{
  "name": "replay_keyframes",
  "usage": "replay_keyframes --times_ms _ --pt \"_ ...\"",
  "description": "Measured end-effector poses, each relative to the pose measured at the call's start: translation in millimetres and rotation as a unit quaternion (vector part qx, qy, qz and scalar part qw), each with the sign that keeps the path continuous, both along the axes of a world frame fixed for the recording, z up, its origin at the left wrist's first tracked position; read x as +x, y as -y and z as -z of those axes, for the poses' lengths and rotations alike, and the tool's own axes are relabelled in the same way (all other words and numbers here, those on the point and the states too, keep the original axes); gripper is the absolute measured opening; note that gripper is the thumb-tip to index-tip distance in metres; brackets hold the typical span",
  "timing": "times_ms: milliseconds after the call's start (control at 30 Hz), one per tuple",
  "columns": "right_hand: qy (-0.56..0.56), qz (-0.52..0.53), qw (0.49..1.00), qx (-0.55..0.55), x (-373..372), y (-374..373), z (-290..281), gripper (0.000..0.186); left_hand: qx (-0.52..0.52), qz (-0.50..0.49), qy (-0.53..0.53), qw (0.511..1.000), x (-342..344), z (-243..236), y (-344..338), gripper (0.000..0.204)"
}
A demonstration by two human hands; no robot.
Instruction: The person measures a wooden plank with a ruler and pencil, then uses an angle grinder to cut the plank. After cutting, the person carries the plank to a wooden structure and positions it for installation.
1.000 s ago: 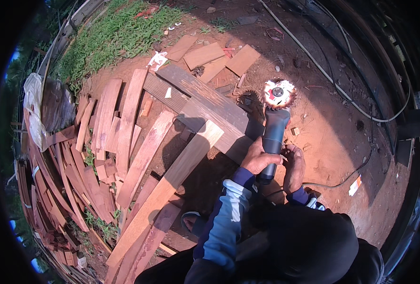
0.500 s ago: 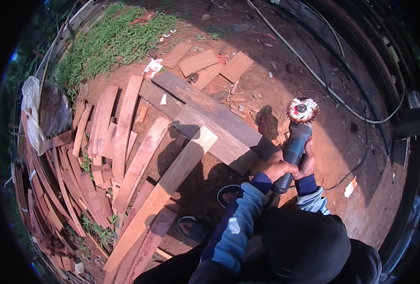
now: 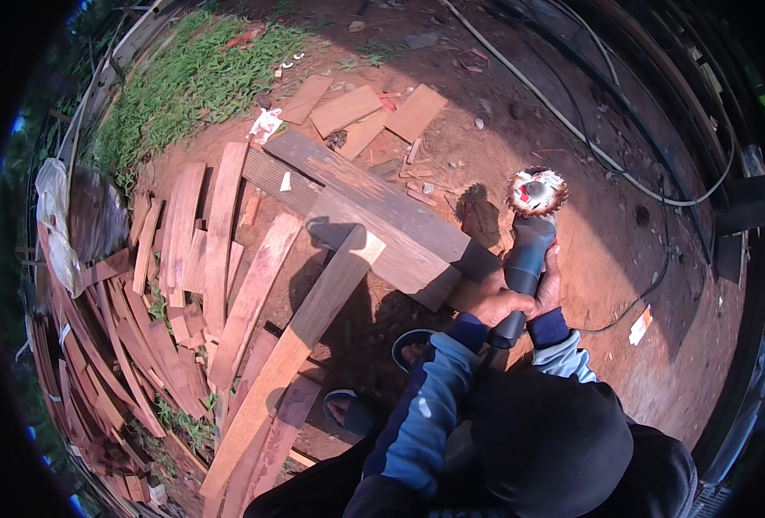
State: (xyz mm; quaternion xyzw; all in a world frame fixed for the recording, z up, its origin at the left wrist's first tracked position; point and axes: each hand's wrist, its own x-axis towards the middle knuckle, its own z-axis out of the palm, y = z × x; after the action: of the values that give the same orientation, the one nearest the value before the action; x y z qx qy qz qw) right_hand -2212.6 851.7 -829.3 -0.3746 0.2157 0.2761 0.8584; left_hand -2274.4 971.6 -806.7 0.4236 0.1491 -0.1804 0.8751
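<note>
A dark angle grinder [image 3: 527, 266] with a round toothed saw blade [image 3: 539, 192] is held out over the dirt, blade end pointing away from me. My left hand [image 3: 493, 300] is closed round the grinder's body from the left, thumb across its top. My right hand [image 3: 549, 283] grips it from the right side, its fingers partly hidden. The blade is in the air, touching no wood. Just left of my left hand lie stacked wide boards [image 3: 374, 211]. One long plank [image 3: 292, 354] slants from near my feet toward them.
Many loose planks [image 3: 171, 345] are piled at the left. Short board offcuts [image 3: 417, 112] lie on the dirt beyond the stacked boards. A pale hose [image 3: 563, 125] curves across the right side, with a dark cable [image 3: 654, 302] near it. Grass [image 3: 192, 78] grows at the far left.
The whole view has shifted a little, so the ground things appear slightly further left. The grinder stays in both hands, its blade end only slightly moved.
</note>
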Motion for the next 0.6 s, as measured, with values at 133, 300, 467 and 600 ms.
replay_keyframes --times_ms 133,300,467,600 --pt "0.019 -0.055 0.998 -0.002 -3 5 -2 0.063 -0.047 -0.017 -0.003 0.999 -6 14 6 0.058" --pt "0.008 -0.021 0.999 -0.026 3 4 -2 0.06 0.014 0.019 0.003 1.0 -2 4 0 0.054" --pt "-0.02 -0.033 0.998 -0.054 7 7 -6 0.065 -0.004 -0.018 0.042 0.999 -4 1 3 0.054" --pt "-0.07 -0.04 0.994 -0.077 13 17 -1 0.071 -0.017 0.005 0.0 1.0 -4 -2 6 0.058"
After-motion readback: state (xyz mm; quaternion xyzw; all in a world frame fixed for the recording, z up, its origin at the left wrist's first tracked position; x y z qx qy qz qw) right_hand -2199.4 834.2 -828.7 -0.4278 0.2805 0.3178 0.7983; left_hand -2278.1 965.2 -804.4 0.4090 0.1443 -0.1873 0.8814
